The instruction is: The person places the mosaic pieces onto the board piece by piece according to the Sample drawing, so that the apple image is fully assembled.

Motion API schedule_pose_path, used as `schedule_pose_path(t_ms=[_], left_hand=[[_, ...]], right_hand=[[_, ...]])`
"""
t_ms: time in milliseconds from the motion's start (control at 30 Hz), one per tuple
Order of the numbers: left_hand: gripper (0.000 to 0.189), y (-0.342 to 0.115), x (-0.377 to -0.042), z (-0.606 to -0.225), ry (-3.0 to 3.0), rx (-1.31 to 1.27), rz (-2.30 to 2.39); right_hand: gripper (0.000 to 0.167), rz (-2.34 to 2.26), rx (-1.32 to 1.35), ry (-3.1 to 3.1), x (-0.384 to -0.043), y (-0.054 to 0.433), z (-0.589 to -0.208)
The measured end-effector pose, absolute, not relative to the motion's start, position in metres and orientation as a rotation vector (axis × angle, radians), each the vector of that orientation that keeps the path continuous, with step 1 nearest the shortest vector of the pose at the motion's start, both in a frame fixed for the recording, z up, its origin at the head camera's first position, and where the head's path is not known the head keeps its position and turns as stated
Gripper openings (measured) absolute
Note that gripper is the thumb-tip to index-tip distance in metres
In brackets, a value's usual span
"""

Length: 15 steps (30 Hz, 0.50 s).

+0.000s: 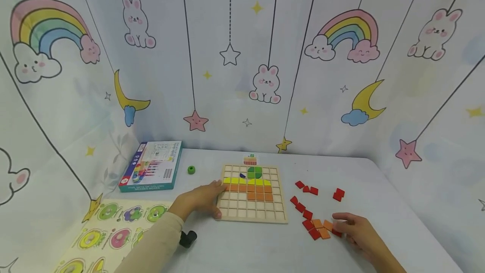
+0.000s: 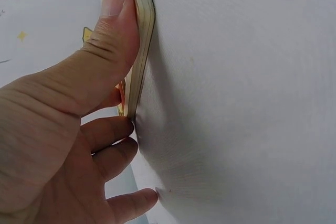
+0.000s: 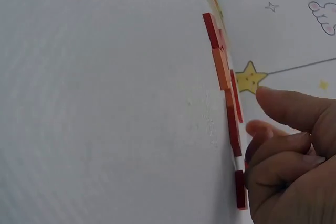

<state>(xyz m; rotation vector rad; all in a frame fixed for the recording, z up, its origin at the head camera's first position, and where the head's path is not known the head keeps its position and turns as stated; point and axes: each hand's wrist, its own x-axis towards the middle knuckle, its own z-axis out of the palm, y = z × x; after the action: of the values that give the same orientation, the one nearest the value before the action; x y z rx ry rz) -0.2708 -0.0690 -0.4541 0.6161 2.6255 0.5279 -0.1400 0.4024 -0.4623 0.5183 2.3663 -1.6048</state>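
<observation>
A square pale-wood grid board [image 1: 233, 212] lies on the white surface [image 1: 235, 247], the person's left hand [image 1: 202, 199] at its nine-o'clock edge: the fingers touch that side and the thumb presses the corner between seven and eight o'clock, the hand reaching along the edge rather than clenched. In the board's cells, yellow tiles [image 1: 248, 182] make a row across most of the width, with orange-brown tiles [image 1: 259, 196] just on their six-o'clock side; a green rounded patch of tiles [image 1: 254, 172] sits toward twelve o'clock, with a small dark blue piece [image 1: 242, 175] at its nine o'clock. Toward four o'clock from the board, the right hand [image 1: 356, 231] is low over the surface, some fingers bent, the digits touching or just beside a thin flat red tile [image 1: 336, 233]; whether it grasps that tile I cannot tell. Next to it, at nine to ten o'clock, loose orange square tiles [image 1: 323, 233] lie among more red tiles [image 1: 307, 224], which trail off toward eleven o'clock, and two touching red squares [image 1: 339, 194] lie at three o'clock from the board. A small printed card [image 1: 250, 159] lies at twelve o'clock, a green round bead [image 1: 191, 169] at ten, and a flat teal-sided box [image 1: 155, 163] beyond the bead.
</observation>
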Motion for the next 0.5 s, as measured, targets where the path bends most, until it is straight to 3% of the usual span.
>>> schedule_pose_path(t_ms=[200, 500], left_hand=[[0.101, -0.069, -0.271, -0.456, 2.624, 0.598, 0.550], [0.101, -0.070, -0.273, -0.457, 2.630, 0.617, 0.536]], right_hand=[[0.036, -1.196, 0.506, 2.640, -0.144, 0.388, -0.465], [0.029, -1.211, 0.524, 2.664, -0.146, 0.383, -0.463]])
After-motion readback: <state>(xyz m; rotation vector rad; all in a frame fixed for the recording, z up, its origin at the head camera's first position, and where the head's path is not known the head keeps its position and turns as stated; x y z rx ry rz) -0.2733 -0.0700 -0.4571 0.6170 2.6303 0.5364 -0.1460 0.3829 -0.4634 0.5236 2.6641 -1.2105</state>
